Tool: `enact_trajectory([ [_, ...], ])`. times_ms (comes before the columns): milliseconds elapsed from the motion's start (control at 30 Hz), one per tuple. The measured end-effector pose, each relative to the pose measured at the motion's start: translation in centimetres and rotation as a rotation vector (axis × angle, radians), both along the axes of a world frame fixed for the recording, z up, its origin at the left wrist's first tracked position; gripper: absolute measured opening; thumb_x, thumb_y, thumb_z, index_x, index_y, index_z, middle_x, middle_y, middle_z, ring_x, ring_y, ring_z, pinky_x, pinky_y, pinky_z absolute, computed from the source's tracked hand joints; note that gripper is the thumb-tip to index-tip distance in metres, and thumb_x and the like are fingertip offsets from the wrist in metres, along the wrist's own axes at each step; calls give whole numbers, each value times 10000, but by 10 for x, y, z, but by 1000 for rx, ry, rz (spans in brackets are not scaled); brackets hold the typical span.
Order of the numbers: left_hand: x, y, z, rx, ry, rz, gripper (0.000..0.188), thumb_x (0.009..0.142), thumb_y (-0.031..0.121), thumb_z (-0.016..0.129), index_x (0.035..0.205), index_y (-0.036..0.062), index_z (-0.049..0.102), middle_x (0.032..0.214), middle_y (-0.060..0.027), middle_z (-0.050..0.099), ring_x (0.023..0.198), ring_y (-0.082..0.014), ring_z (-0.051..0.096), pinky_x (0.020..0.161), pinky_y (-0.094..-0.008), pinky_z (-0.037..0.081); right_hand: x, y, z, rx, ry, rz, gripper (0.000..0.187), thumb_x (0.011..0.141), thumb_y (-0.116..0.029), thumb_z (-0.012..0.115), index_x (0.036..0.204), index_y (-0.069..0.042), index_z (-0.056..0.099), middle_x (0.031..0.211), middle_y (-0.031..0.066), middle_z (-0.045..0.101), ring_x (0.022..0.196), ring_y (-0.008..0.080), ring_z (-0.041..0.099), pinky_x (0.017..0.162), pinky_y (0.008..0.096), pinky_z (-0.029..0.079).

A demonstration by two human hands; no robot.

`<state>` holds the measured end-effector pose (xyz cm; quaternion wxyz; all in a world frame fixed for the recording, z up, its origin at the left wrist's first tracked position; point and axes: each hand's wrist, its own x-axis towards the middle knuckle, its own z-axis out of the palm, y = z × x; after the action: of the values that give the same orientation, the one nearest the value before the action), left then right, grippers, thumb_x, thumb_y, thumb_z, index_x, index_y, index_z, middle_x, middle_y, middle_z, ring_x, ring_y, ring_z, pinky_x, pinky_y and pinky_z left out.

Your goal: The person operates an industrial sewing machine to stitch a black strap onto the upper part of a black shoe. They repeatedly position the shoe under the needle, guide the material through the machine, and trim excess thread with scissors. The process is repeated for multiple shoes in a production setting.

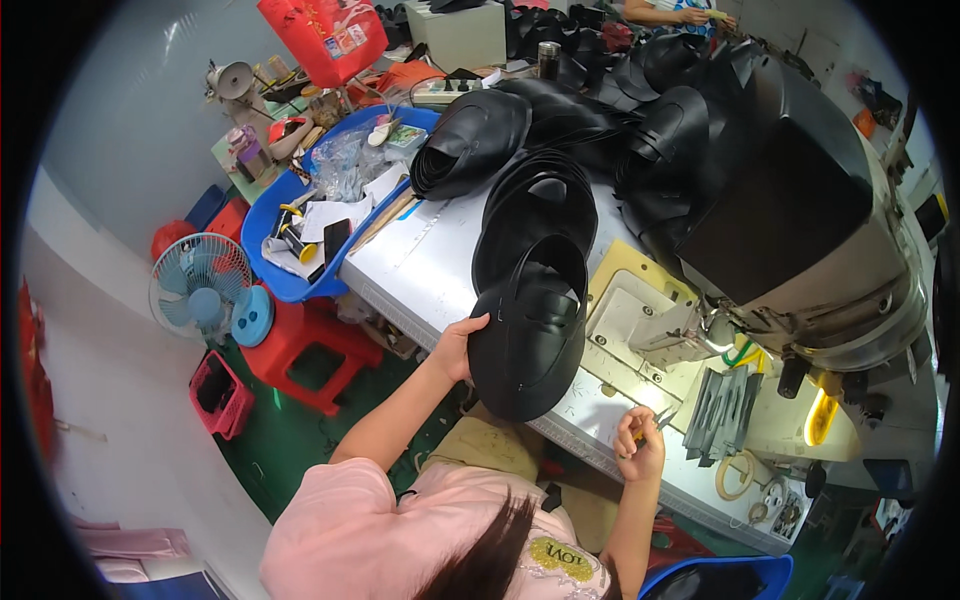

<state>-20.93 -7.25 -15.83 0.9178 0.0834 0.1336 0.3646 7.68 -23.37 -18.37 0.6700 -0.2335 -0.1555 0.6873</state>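
My left hand (458, 350) grips the edge of a black leather shoe upper (525, 355), which hangs partly over the table's front edge. Its fingers are mostly hidden beneath the leather. Beyond it, more curved black uppers (535, 210) lie overlapping on the tabletop. My right hand (638, 445) is closed around small thread snips (662, 419), whose dark blades point away from me. That hand sits just over the table, in front of the sewing machine (790, 200) and apart from the upper.
Piles of black uppers (470, 140) fill the back of the table. A bundle of grey strips (722, 415) lies right of my right hand. At left are a blue basin (262, 245) with odds and ends, a red stool (310, 355) and a fan (200, 285). Another person's hand (692, 16) shows far back.
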Motion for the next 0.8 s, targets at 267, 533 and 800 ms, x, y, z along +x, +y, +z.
enact_trajectory([
  [267, -1, 2, -15, 14, -2, -2, 405, 823, 194, 419, 1138, -61, 430, 1147, -213, 475, 1055, -329, 475, 934, -429, 349, -1, 1, 1, -15, 1, 3, 226, 851, -237, 483, 941, -31, 498, 770, 134, 547, 417, 70, 327, 372, 187, 263],
  [533, -2, 3, -17, -18, -29, -1, 412, 819, 195, 423, 1140, -63, 428, 1147, -215, 474, 1057, -334, 472, 937, -431, 343, -1, 0, 1, 3, 1, 16, 217, 858, -230, 471, 944, -33, 496, 767, 136, 547, 419, 70, 329, 374, 187, 264],
  [800, -2, 4, -20, -18, -46, 5, 410, 815, 194, 430, 1135, -62, 430, 1143, -220, 475, 1051, -338, 476, 928, -437, 353, -1, 1, 3, 16, -2, 21, 215, 870, -225, 452, 938, -26, 495, 764, 137, 547, 424, 71, 332, 374, 188, 266],
])
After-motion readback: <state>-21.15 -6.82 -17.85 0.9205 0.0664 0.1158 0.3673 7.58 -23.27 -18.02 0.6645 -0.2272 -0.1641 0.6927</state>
